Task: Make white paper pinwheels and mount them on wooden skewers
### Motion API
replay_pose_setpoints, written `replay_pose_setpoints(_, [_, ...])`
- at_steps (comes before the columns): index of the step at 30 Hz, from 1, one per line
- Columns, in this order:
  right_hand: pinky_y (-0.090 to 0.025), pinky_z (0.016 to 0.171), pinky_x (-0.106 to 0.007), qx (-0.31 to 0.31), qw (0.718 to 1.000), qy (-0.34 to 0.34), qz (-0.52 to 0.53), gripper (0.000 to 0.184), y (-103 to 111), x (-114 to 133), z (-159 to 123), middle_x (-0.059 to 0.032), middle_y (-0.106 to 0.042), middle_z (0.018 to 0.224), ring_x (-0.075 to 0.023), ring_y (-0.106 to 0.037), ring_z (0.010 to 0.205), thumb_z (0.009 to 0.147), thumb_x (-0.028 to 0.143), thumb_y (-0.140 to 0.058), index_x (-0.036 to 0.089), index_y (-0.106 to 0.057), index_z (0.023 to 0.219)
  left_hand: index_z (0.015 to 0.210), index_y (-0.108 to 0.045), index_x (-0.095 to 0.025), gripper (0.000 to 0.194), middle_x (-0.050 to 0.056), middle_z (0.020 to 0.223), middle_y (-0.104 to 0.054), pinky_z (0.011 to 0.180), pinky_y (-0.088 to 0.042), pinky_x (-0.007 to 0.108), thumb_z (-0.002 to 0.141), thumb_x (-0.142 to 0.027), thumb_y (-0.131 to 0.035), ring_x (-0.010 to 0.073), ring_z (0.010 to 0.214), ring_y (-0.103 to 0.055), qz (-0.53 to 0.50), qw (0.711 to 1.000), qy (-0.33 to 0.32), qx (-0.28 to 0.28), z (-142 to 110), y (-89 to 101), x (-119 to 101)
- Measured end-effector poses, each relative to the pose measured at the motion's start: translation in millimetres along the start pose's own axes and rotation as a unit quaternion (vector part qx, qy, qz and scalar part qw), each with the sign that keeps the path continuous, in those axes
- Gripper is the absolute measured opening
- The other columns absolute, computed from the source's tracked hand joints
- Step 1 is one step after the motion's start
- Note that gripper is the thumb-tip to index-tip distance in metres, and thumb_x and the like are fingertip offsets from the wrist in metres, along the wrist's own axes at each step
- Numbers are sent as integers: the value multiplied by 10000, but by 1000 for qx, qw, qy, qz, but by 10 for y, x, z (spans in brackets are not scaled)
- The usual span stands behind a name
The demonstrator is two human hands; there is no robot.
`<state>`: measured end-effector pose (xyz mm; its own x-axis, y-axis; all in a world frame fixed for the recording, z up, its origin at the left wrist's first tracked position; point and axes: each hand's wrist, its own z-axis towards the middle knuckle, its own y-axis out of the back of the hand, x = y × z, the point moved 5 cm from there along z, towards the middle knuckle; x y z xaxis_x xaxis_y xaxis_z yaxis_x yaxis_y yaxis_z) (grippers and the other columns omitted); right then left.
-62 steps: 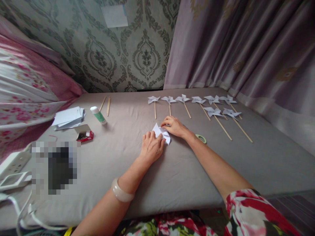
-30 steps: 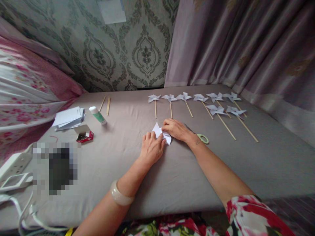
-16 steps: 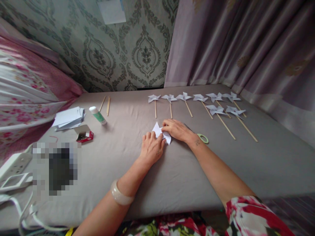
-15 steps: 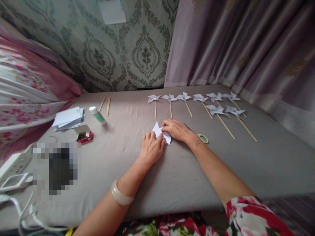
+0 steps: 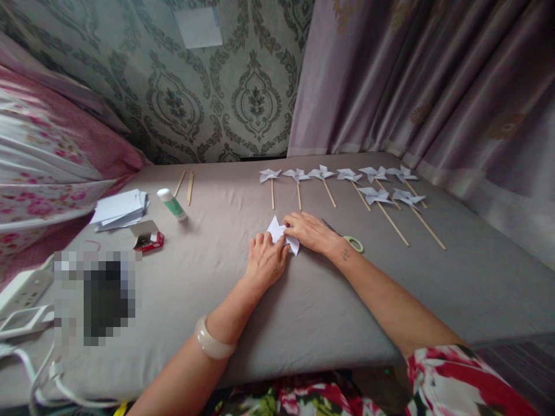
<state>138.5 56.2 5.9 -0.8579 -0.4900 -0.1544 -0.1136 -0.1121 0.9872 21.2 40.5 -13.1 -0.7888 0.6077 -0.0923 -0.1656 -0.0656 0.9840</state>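
Observation:
A white folded paper pinwheel (image 5: 274,227), without a stick, lies on the grey cloth in front of me. My left hand (image 5: 266,257) presses its near left side, fingers curled and bunched on the paper. From the right, my right hand (image 5: 309,231) bends over the pinwheel, thumb and fingertips closed on its middle. Part of the paper is hidden under both hands. Scissors (image 5: 354,244) with a pale green handle lie behind my right wrist, their blades partly covered.
Several finished pinwheels on sticks (image 5: 376,196) lie at the back right. On the left are loose wooden sticks (image 5: 190,188), a glue stick (image 5: 171,204), a stack of paper (image 5: 119,209), a small red box (image 5: 148,240) of tiny metal pieces, and a power strip (image 5: 28,289).
Both hands stay on the pinwheel with hardly any movement. The camera view has shifted slightly, so the finished pinwheels appear a little further left.

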Motion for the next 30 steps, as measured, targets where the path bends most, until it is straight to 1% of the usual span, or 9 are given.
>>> replay_pose_setpoints(5, [-375,841,-338,14,998,23,-55,217,63,85,-16,-98,-608,1085,-212,-525,1019,935,138,-466,149,-681,958,1229,-573,-241,445,138,1030,-559,817,-331,404,960,-427,-272,291,978,-462,-5,1000,-2,-9,-4,14,7])
replay_pose_setpoints(10, [-386,846,-338,22,997,28,-67,212,58,114,-20,-103,-609,1080,-218,-529,1025,936,148,-468,142,-677,970,1055,-649,-219,447,131,1006,-559,817,-329,399,963,-425,-263,283,975,-458,-5,1000,-3,-18,-8,61,28])
replay_pose_setpoints(12, [-388,840,-333,27,997,26,-62,217,44,111,-21,-106,-608,1079,-214,-529,1019,939,152,-463,139,-675,984,1058,-646,-216,449,133,1012,-557,825,-326,402,964,-422,-258,284,981,-453,-8,1000,4,-22,-3,80,45])
replay_pose_setpoints(16, [-380,846,-333,32,999,15,-35,232,11,81,-27,-117,-598,1098,-205,-520,1022,944,154,-451,140,-671,1018,1124,-621,-230,430,125,1025,-552,838,-323,401,963,-422,-273,280,990,-448,-13,1000,5,-23,13,82,56])
replay_pose_setpoints(23, [-371,854,-335,27,999,-14,22,246,-32,36,-38,-109,-588,1131,-208,-507,1028,944,193,-467,174,-661,1094,1084,-633,-230,424,123,1049,-555,838,-325,401,959,-431,-281,277,991,-451,-19,1000,-10,-15,31,22,34])
replay_pose_setpoints(26, [-372,852,-328,8,998,-38,55,243,-29,11,-55,-98,-598,1116,-205,-510,1011,940,189,-469,182,-666,1080,1079,-635,-231,421,121,1046,-556,844,-323,402,959,-430,-283,275,991,-451,-18,1000,-10,-11,37,19,36])
replay_pose_setpoints(28, [-372,857,-315,-34,992,-81,88,268,-3,-32,-92,-87,-601,1108,-198,-509,1010,933,156,-458,192,-657,1109,1063,-642,-227,428,125,1034,-558,839,-324,406,960,-428,-278,279,985,-451,-13,1000,-11,-11,41,25,32])
replay_pose_setpoints(30, [-371,866,-305,-89,979,-137,119,322,30,-77,-159,-83,-602,1102,-194,-501,1018,920,108,-437,193,-643,1151,1047,-645,-221,437,129,1027,-558,831,-326,407,960,-431,-272,284,980,-451,-5,1000,-15,-12,41,29,21])
